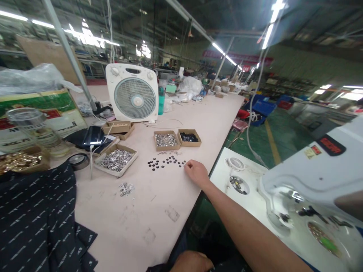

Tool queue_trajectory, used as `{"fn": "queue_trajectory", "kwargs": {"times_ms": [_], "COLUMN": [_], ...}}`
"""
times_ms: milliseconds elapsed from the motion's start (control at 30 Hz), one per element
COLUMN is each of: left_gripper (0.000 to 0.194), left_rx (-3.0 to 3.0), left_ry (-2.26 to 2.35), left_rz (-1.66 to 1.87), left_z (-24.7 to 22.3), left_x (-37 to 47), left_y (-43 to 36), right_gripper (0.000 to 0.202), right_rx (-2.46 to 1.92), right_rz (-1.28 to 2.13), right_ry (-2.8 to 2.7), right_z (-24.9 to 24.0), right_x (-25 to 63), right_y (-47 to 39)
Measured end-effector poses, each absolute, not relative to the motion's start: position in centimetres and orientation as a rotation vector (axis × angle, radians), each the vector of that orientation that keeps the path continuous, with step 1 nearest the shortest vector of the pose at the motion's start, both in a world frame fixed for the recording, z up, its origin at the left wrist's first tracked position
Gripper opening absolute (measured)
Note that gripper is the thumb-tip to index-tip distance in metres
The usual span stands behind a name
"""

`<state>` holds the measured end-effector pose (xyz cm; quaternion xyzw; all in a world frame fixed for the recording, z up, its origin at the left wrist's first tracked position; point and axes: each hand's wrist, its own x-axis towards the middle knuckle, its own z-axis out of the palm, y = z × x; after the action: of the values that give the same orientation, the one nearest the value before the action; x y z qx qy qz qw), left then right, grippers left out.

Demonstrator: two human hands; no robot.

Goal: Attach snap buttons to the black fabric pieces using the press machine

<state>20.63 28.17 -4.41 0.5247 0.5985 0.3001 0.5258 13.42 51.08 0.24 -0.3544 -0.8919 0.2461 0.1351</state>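
My right hand (196, 173) is on the table at the right end of a scatter of small black round pieces (155, 163). Its fingers are curled together, and whatever they may hold is hidden. At the bottom edge is my left hand (190, 261), low by the table's edge beside dark cloth; its fingers are mostly out of sight. Behind the loose pieces stand a cardboard box of silver pieces (166, 140) and one of black pieces (189, 137). Another box of silver pieces (116, 160) sits to the left, with a small silver pile (126, 189) in front.
A white box fan (134, 92) and a green bottle (161, 101) stand at the back. Black patterned fabric (36, 219) covers the left side. Along the right is a white machine (317, 166) on its own tabletop, beyond the pink table's edge.
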Motion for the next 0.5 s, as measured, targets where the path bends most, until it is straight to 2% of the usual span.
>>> {"fn": "queue_trajectory", "kwargs": {"times_ms": [133, 300, 400, 500], "left_gripper": [0.005, 0.007, 0.014, 0.031], "left_rx": [1.299, 1.623, 1.886, 2.148], "left_ry": [1.534, 1.585, 1.586, 1.598], "left_rz": [0.743, 0.769, 0.725, 0.65], "left_z": [-3.1, -2.0, -1.6, -0.8], "left_x": [21.0, 21.2, 21.6, 22.4], "left_y": [26.8, 25.4, 24.7, 23.7], "right_gripper": [0.015, 0.006, 0.007, 0.007], "right_rx": [-1.052, -1.025, -1.07, -1.151], "right_rz": [0.951, 1.632, 1.664, 1.573], "right_ry": [-2.49, -2.215, -2.171, -2.112], "right_z": [1.8, 2.3, 2.1, 2.1], "right_x": [18.5, 29.9, 36.0, 40.0], "right_y": [48.9, 42.9, 38.5, 34.8]}}
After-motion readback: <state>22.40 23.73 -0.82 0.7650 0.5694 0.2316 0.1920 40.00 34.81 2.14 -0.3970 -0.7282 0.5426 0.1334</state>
